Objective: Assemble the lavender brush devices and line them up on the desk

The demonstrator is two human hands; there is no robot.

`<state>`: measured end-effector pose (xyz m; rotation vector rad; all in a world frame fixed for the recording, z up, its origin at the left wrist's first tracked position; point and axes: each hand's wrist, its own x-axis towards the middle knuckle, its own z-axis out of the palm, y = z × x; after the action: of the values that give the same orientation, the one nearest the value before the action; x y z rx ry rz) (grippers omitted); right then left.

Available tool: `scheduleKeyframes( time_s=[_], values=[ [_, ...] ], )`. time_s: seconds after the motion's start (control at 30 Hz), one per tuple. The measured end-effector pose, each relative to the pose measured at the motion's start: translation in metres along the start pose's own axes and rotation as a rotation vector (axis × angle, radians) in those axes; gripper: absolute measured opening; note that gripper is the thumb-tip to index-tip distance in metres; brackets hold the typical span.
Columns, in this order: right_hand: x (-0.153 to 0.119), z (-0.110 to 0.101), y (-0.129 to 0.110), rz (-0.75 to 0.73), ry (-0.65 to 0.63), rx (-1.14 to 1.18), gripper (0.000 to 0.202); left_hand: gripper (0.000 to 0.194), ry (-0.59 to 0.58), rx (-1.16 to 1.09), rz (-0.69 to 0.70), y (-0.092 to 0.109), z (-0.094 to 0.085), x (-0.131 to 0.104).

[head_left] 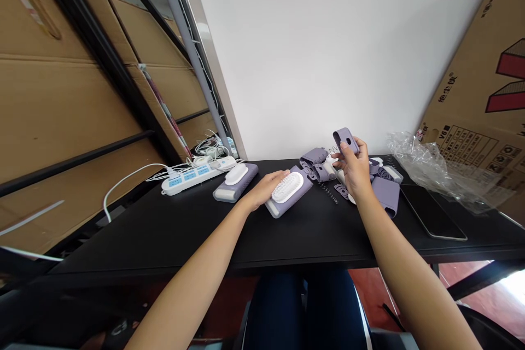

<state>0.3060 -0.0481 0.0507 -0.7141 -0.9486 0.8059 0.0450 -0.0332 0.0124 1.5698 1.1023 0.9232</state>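
Above the counter (315, 240), a purple shell (345, 135) is pinched by the right hand (355, 167). A brush (289, 189) is touched by the left hand (263, 191), whose grip cannot be told.

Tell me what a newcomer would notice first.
Likely the right hand, holding up a purple casing by the loose parts. Then the left hand, on a purple device with a white pad, mid-table. The printed cardboard box at the far right also stands out.
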Motion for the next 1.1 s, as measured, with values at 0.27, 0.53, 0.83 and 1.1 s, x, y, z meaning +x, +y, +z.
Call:
scheduleKeyframes(
  time_s=[0.27, 0.53, 0.83, 1.1],
  values=[
    [0.0013, -0.0007, 0.0022, 0.137, 0.021, 0.031, 0.059, 0.067, -0.013, 0.019, 0.017, 0.0013, 0.0001, -0.0019],
    [0.0001, -0.0014, 0.0024, 0.190, 0.006, 0.029, 0.058, 0.065, -0.011, 0.029, 0.014, -0.0002, -0.0007, -0.0014],
    [-0.0003, -0.0006, 0.0049, 0.202, -0.012, -0.058, 0.057, 0.065, -0.025, 0.009, 0.024, -0.0007, -0.0006, -0.0013],
    [-0.0057, 0.0012, 0.0043, 0.191, -0.072, -0.139, 0.059, 0.068, -0.015, 0.016, 0.016, -0.0018, -0.0006, 0.0001]
  ],
)
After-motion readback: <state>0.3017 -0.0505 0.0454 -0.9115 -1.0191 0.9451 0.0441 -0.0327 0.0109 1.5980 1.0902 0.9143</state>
